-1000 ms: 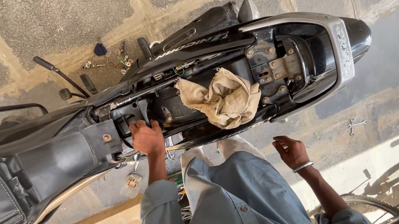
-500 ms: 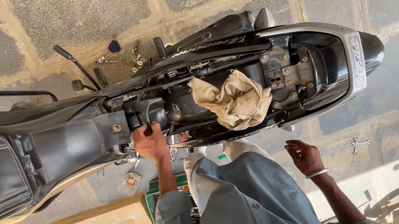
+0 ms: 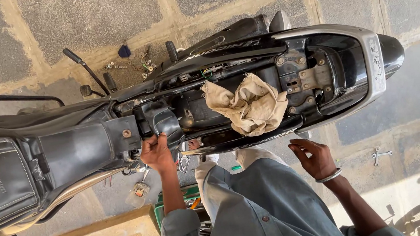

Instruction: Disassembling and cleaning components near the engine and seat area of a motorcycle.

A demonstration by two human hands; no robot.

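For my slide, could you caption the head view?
Left hand on seatless motorcycle frame; right hand free beside it.

Your left hand (image 3: 156, 151) reaches forward with the forearm extended and the grey-blue sleeve pushed up near the elbow; its fingers are curled inward, knuckles up. Your right hand (image 3: 316, 158) hangs free, held lower and out to the side, fingers loosely spread and slightly bent, holding nothing, a thin silver metal bangle (image 3: 328, 177) around the wrist.
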